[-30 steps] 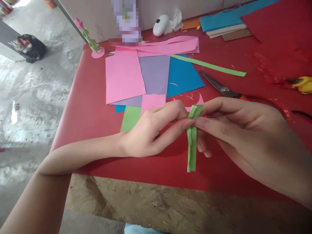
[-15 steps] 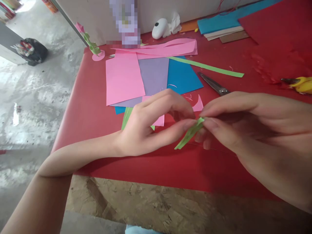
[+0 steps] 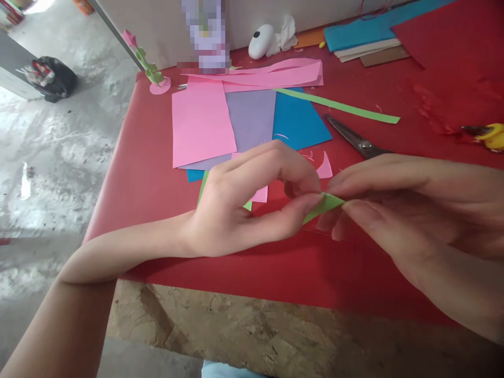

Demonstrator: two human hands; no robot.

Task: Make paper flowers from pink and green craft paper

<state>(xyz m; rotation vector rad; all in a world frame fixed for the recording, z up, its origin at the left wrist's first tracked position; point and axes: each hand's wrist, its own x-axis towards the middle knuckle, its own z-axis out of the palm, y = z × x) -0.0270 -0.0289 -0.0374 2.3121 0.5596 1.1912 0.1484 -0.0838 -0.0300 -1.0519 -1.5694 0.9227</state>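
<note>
Between my hands is a small folded piece of green paper (image 3: 328, 205), held above the red tabletop. My left hand (image 3: 252, 202) pinches its left part between thumb and index finger. At its right tip, the thumb and fingers of my right hand (image 3: 397, 210) close on it. Part of the paper is hidden by the fingers. Dark scissors (image 3: 360, 143) lie just beyond my right hand, their handles hidden by it. A pink paper scrap (image 3: 325, 167) rests on the table behind the fingertips.
Pink (image 3: 202, 123), purple (image 3: 252, 118) and blue paper sheets (image 3: 297, 121) overlap in the middle. A green strip (image 3: 354, 108) lies behind the scissors. A paper flower (image 3: 147, 65) stands at the far left corner. Yellow-handled pliers or cutters (image 3: 490, 136) are at right.
The green paper has turned and shows a smoother, wider face, its right tip drawn out to the right. My right hand has shifted slightly right; the left keeps its pinch.
</note>
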